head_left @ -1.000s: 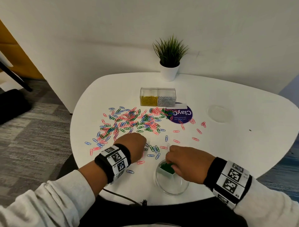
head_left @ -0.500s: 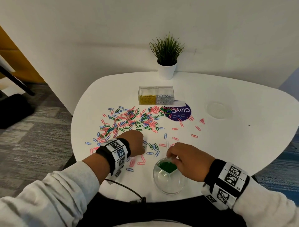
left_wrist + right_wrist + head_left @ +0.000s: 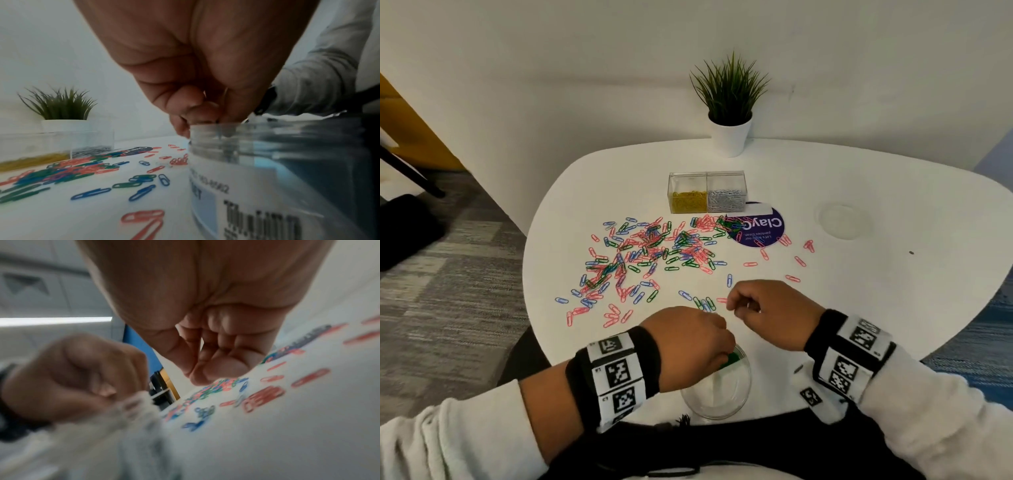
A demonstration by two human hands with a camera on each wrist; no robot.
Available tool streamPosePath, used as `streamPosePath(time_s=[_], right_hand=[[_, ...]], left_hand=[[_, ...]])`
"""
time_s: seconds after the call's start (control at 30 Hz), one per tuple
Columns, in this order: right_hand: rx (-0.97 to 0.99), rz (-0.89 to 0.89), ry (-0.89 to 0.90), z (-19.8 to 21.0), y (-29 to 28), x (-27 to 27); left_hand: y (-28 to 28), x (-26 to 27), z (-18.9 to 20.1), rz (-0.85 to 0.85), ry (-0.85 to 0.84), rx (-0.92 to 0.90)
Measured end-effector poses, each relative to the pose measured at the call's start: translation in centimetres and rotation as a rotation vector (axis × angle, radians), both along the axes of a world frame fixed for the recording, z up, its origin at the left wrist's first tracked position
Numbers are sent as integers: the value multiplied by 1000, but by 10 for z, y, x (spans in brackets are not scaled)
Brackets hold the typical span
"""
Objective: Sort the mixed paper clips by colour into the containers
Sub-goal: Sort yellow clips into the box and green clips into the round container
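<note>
Head view: left hand (image 3: 690, 339) (fingers bunched) over jar (image 3: 717, 394).

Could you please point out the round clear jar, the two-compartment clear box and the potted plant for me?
round clear jar (image 3: 736, 401): head view, on its near glass wall.
two-compartment clear box (image 3: 707, 181): head view, on its central divider.
potted plant (image 3: 730, 137): head view, on its white pot.

Purple round sticker (image 3: 756, 226) on the desk (image 3: 859, 294), upside down, "Clay" legible, small print unreadable; clear jar's (image 3: 267, 178) label blurred, unreadable.
</note>
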State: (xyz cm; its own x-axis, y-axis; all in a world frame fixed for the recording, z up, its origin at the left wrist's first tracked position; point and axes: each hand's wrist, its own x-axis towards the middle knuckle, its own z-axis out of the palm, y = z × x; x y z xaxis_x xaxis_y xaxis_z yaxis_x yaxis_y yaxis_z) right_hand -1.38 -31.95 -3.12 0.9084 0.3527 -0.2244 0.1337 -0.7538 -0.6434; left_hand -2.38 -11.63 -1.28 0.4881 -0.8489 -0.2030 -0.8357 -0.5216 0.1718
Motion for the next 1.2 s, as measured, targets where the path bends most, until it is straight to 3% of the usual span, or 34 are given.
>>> streamPosePath(time_s=[0.07, 0.2, 0.23, 0.3, 0.37, 0.43, 0.8, 0.97, 1.1, 1.2], right_hand=[[-138, 73, -73, -5, 7, 17], [-280, 164, -94, -10, 28, 42], [-294, 176, -95, -12, 32, 47], [-319, 183, -71, -15, 37, 52], [-342, 193, -72, -19, 38, 55], [-347, 190, -70, -21, 35, 57], [-333, 100, 32, -20, 16, 60], [-153, 59, -35, 7, 17, 41], [12, 132, -30, 34, 24, -2], [-68, 249, -31, 30, 21, -22]], left_hand=[[5, 1, 4, 29, 56, -34], [20, 20, 11, 281, 205, -347], [24, 30, 9, 355, 203, -373], [29, 51, 3, 426, 142, -241], [30, 66, -10, 431, 63, -64], [26, 73, -23, 420, 59, 2], [19, 78, -40, 362, 73, 22], [25, 79, -41, 353, 55, 80], [34, 72, -20, 298, 68, -106], [38, 54, -1, 241, 143, -230]])
